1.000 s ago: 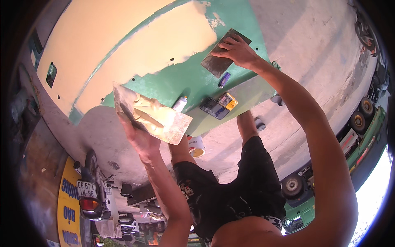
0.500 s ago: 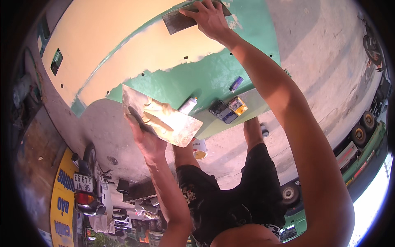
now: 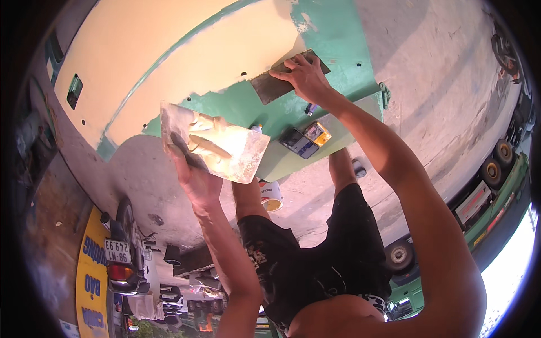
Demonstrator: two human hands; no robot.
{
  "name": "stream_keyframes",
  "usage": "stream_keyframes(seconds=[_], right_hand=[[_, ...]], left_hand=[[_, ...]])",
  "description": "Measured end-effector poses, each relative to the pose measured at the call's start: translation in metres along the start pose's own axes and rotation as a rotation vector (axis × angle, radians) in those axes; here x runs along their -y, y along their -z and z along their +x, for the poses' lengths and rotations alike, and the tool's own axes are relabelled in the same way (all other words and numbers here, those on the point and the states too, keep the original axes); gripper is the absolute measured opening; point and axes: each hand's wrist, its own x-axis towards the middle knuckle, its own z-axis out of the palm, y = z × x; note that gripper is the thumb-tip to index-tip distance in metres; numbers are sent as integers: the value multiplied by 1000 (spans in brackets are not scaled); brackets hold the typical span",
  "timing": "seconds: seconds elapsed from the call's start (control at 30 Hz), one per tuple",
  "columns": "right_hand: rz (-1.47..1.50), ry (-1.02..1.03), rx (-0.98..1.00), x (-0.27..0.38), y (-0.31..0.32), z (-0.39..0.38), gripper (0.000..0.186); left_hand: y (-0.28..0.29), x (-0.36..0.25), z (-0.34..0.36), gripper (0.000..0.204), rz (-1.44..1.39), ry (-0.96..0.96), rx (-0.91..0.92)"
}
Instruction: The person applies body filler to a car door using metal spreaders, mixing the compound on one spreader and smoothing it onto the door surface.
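Note:
My right hand [image 3: 309,81] grips a wide, dark, flat putty spreader [image 3: 271,87], its blade lying against the green panel [image 3: 333,48] below the edge of a cream putty coat [image 3: 225,53]. To the left, my left hand [image 3: 198,183] holds up a flat metal plate [image 3: 248,160] by its near-left edge. Smeared on the plate is a load of cream putty [image 3: 205,147], part of it washed out by glare. The plate hides most of a white tube [image 3: 257,128] on the panel.
A dark blue and yellow pack [image 3: 307,141] and a small purple item [image 3: 311,109] rest near the panel's lower edge. Beneath stands a white bucket [image 3: 271,196] by my leg. A motorbike [image 3: 121,248] is at left, and green trucks [image 3: 490,225] at right.
My right hand has drawn the spreader down toward me, from the cream area onto the green. My left hand and plate have shifted slightly up and left.

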Motion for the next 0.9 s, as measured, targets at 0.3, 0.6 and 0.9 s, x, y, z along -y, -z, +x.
stream_keyframes(seconds=[0.3, 0.6, 0.9], right_hand=[[1117, -616, -248, -40, 100, -50, 38], [2652, -1046, 141, 39, 158, -71, 29], [2575, -851, -1, -24, 137, -52, 25]], left_hand=[[-20, 4, 24, 62, 375, 1, 161], [-68, 59, 48, 35, 1094, -404, 265], [-105, 53, 39, 57, 1632, -658, 470]])
